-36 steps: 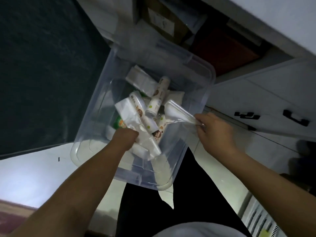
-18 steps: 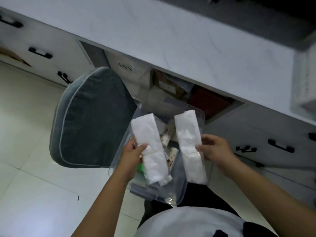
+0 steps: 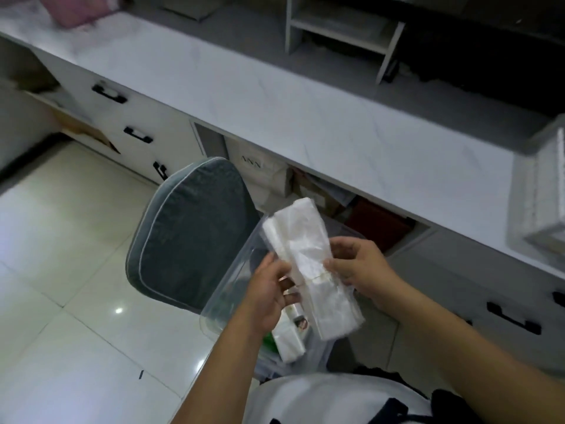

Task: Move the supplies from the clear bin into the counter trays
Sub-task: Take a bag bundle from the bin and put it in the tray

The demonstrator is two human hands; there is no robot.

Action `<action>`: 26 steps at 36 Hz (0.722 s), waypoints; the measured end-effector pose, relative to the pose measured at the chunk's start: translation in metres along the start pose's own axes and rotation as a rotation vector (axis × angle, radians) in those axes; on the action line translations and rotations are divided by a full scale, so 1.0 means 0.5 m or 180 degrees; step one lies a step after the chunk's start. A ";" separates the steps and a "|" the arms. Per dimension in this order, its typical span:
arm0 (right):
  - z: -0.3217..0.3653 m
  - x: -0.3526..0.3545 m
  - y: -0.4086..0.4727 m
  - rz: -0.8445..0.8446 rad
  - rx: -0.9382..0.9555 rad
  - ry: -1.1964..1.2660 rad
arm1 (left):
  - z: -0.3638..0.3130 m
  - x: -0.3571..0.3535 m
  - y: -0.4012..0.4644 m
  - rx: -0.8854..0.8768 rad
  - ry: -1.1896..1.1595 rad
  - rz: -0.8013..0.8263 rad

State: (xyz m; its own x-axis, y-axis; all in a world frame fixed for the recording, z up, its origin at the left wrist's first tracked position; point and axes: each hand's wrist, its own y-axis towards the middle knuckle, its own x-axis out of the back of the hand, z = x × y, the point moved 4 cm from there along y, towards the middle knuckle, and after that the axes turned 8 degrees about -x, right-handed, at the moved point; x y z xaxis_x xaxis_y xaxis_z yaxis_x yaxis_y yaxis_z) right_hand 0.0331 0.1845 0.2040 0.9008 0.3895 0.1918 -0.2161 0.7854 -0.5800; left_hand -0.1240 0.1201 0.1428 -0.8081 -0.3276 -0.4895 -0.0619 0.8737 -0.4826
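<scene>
Two long white plastic-wrapped packs (image 3: 308, 261) are pressed together side by side above the clear bin (image 3: 227, 289). My left hand (image 3: 269, 292) grips their left side and my right hand (image 3: 360, 270) grips their right side at a rubber band round the middle. Inside the bin, below the packs, lie small white bottles (image 3: 298, 321) with printed labels and another white pack (image 3: 289, 344). A white mesh tray (image 3: 544, 191) stands on the white counter (image 3: 305, 111) at the far right, partly cut off by the frame.
A grey cushioned chair (image 3: 189, 237) stands left of the bin. Under the counter are boxes (image 3: 308, 188) in an open recess and white drawers with black handles (image 3: 137, 134). A white shelf unit (image 3: 342, 29) stands at the counter's back. The floor is glossy tile.
Both hands lifted the two packs out of the bin and brought them together into one bundle. The view has swung up from the bin to the counter.
</scene>
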 end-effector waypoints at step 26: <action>-0.342 0.700 -0.168 0.0891 -0.0254 0.0679 | 0.309 -0.654 -0.009 -0.0157 0.0909 0.0605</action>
State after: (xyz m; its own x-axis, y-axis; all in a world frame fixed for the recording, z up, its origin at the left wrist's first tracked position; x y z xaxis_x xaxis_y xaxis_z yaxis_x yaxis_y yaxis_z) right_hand 0.4311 0.1727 0.1844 0.8710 0.4684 -0.1479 -0.4431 0.6192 -0.6483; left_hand 0.2310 0.1678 0.1929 -0.9388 -0.0494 -0.3408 0.0830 0.9280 -0.3632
